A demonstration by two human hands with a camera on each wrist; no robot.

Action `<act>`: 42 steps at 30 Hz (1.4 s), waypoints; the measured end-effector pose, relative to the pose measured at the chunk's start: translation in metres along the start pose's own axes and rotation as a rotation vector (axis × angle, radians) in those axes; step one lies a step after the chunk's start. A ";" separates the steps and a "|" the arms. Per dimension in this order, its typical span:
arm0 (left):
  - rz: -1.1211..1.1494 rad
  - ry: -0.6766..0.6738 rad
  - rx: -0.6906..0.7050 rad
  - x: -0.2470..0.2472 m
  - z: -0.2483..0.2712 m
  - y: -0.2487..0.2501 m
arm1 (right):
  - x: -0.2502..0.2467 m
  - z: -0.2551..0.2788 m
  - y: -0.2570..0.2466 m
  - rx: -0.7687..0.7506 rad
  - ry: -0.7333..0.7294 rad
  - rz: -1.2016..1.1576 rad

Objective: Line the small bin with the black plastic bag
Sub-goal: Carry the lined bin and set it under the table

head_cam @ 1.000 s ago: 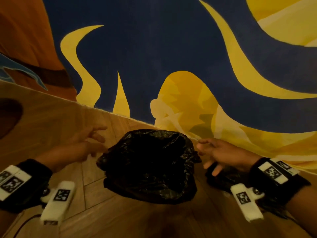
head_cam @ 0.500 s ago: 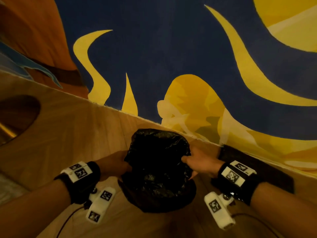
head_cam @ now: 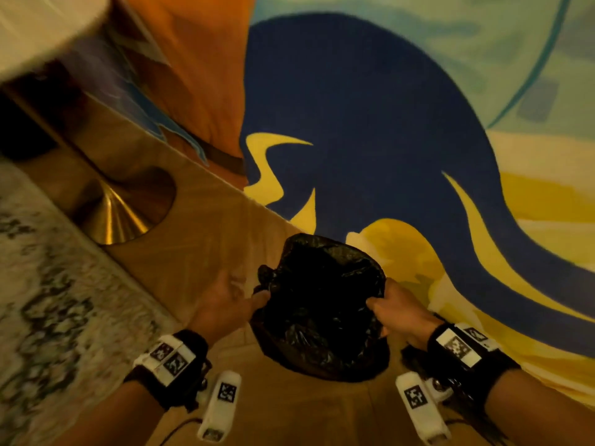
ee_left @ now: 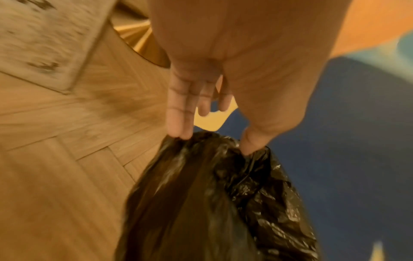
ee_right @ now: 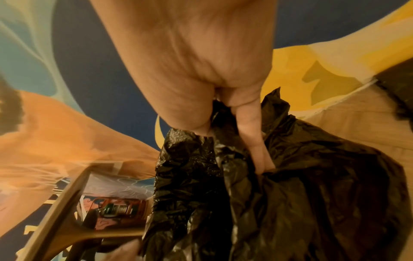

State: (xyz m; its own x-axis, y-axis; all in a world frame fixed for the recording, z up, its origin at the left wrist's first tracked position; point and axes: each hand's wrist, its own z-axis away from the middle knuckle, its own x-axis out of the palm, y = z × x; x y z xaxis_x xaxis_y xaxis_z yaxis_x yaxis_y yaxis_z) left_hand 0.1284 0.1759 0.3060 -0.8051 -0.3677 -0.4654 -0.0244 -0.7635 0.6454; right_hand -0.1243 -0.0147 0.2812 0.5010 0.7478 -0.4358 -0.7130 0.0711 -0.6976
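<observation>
The bag [head_cam: 322, 304] sits on the wood floor [head_cam: 206, 233] just in front of the painted wall [head_cam: 370, 117], draped over the bin so fully that the bin itself cannot be made out under the crinkled black plastic. Its top bulges up and looks gathered rather than spread wide.

The left hand [head_cam: 225, 300] is at the bag's left edge. From the wrist view the thumb and a fingertip [ee_left: 178, 130] meet the rim of the plastic and pinch a bunched bit of it, while the other fingers stay straight and loose above.

The right hand [head_cam: 399, 310] is on the opposite edge. Its thumb and fingers [ee_right: 252, 134] are curled into the plastic and grip a fold of it, the film puckering around the finger.

Both wrists wear black bands with white marker blocks. Behind the right wrist a second dark heap [head_cam: 415, 358] lies on the floor; what it is I cannot tell.

To the left, a brass cone-shaped base [head_cam: 119, 220] stands on the floor, and a pale patterned rug [head_cam: 48, 284] covers the floor nearer the left edge. The picture is blurred there.
</observation>
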 end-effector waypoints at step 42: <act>0.383 0.069 -0.385 -0.315 -0.252 0.056 | 0.168 -0.293 -0.419 0.116 -0.187 0.146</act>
State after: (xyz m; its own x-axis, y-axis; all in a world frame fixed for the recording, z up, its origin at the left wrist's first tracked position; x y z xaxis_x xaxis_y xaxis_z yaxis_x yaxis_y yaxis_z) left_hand 0.5303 0.1151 0.3362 -0.6727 -0.6818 -0.2873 0.4922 -0.7023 0.5143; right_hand 0.4028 -0.1125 0.3339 0.2973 0.8637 -0.4069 -0.8278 0.0209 -0.5606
